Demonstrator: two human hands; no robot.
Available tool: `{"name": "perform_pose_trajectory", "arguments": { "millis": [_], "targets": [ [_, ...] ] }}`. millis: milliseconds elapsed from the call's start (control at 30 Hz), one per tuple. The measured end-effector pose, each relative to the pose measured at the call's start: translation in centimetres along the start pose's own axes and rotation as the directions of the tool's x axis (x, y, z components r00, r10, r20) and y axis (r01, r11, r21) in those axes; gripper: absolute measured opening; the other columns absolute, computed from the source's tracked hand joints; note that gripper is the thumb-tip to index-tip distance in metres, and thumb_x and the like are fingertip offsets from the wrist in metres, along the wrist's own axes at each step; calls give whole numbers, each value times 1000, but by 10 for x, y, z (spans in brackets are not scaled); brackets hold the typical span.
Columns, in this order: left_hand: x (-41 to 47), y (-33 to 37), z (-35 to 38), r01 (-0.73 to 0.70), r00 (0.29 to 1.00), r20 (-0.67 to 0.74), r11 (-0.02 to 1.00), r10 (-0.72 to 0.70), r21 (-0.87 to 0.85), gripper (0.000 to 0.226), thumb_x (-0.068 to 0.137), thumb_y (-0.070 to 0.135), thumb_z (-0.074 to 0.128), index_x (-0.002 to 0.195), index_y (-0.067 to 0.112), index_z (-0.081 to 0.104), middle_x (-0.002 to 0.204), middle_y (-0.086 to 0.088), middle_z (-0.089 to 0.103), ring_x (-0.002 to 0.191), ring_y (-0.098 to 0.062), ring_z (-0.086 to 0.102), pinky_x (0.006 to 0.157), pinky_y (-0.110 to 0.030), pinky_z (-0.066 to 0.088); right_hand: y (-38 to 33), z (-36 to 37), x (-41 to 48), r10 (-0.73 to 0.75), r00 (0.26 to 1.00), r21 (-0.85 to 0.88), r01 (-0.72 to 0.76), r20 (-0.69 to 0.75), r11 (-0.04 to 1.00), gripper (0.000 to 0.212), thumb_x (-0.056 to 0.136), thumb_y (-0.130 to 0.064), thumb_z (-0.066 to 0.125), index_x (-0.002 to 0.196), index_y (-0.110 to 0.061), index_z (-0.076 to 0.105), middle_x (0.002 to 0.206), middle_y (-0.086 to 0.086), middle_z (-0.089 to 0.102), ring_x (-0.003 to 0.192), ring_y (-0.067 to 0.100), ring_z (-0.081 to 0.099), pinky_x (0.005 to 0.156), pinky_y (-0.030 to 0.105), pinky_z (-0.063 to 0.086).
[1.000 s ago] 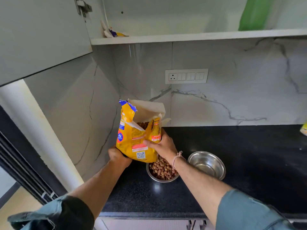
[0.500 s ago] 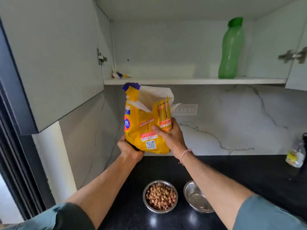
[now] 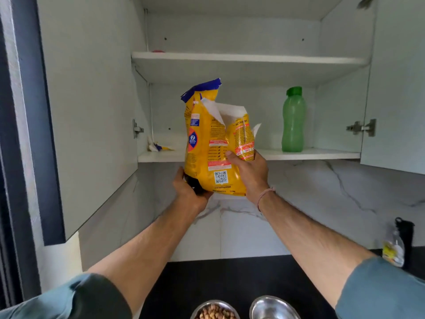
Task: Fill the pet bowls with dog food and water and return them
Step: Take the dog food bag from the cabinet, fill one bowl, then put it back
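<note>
I hold a yellow dog food bag point(image 3: 213, 143) upright with its torn top open, raised in front of the lower shelf point(image 3: 308, 154) of an open wall cabinet. My left hand point(image 3: 189, 188) cups the bag's bottom left corner. My right hand point(image 3: 249, 171) grips its right side. On the black counter point(image 3: 230, 282) at the bottom edge of the view, a steel bowl point(image 3: 215, 310) holds brown kibble, and an empty steel bowl point(image 3: 273, 307) sits just to its right.
A green water bottle point(image 3: 293, 119) stands on the lower shelf at the right. A torn scrap of packaging point(image 3: 158, 147) lies at the shelf's left end. Both cabinet doors point(image 3: 92, 111) stand open. A small spray bottle point(image 3: 394, 247) stands at the counter's right.
Both hands have lifted the bag from just above the kibble bowl up to the level of the lower shelf. The view has tilted upward, pushing the bowls to the bottom edge.
</note>
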State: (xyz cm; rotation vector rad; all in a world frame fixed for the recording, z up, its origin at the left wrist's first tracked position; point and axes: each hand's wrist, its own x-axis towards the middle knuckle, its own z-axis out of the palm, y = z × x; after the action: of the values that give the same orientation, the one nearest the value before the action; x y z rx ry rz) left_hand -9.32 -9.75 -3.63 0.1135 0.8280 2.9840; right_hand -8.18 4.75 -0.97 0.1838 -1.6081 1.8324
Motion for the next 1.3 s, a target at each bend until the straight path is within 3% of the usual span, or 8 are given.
{"name": "perform_pose_trajectory", "arguments": {
  "millis": [200, 400, 500, 667, 767, 1100, 1167, 1300],
  "targets": [
    [21, -9, 38, -92, 994, -29, 958, 103, 273, 51, 97, 54, 55, 128, 14, 61, 126, -10, 65, 117, -27, 59, 106, -50, 46, -19, 3, 47, -96, 982, -161, 69, -165, 985, 39, 67, -49, 88, 94, -28, 71, 92, -9, 75, 90, 20, 73, 87, 45, 61],
    [47, -24, 67, -399, 882, 58, 674, 468, 621, 41, 90, 19, 72, 126, 16, 53, 131, -4, 55, 115, -19, 53, 88, -31, 44, -22, 6, 97, -223, 933, -301, 135, -281, 944, 41, 81, -44, 82, 106, -17, 67, 98, -1, 71, 85, 18, 58, 76, 27, 43],
    [69, -33, 87, -449, 884, 240, 584, 402, 676, 44, 80, 15, 74, 121, 21, 59, 125, -2, 64, 111, -18, 62, 79, -27, 48, -11, 12, 125, -270, 918, -362, 156, -289, 919, 39, 80, -46, 81, 103, -19, 65, 96, 1, 71, 83, 22, 63, 71, 29, 45],
    [116, -46, 112, -391, 917, 320, 391, 237, 833, 81, 68, -3, 69, 142, 23, 48, 129, -1, 63, 115, -22, 61, 97, -45, 55, 22, 23, 168, -258, 921, -439, 110, -292, 892, 41, 81, -52, 76, 103, -20, 61, 98, 8, 70, 99, 36, 64, 82, 47, 55],
    [142, -49, 112, -389, 919, 341, 305, 199, 869, 89, 65, -9, 68, 143, 26, 46, 126, -1, 63, 113, -21, 61, 91, -43, 58, 32, 25, 186, -206, 950, -454, 80, -235, 888, 43, 86, -53, 71, 110, -20, 58, 106, 8, 68, 109, 34, 58, 89, 49, 51],
    [194, -45, 139, -341, 940, 280, 469, 196, 815, 79, 75, -14, 68, 138, 18, 31, 117, -5, 61, 103, -18, 61, 79, -34, 55, 56, 11, 227, -26, 994, -268, 54, 108, 962, 65, 90, -76, 43, 118, -19, 58, 121, 9, 54, 116, 31, 53, 102, 50, 45],
    [206, -44, 142, -318, 945, 249, 416, 212, 852, 87, 75, 3, 85, 138, 20, 28, 117, -2, 61, 104, -18, 61, 88, -36, 56, 55, 6, 232, -15, 985, -227, 55, 174, 972, 59, 97, -71, 36, 114, -21, 62, 115, 8, 59, 108, 29, 59, 100, 50, 48],
    [225, -35, 137, -305, 929, 221, 275, 298, 912, 88, 68, 12, 94, 127, 24, 29, 106, 5, 56, 94, -11, 58, 73, -27, 52, 55, -8, 249, 48, 969, -190, -1, 243, 982, 34, 99, -57, 49, 99, -24, 60, 101, 3, 68, 94, 28, 69, 83, 52, 61]
  ]
}}
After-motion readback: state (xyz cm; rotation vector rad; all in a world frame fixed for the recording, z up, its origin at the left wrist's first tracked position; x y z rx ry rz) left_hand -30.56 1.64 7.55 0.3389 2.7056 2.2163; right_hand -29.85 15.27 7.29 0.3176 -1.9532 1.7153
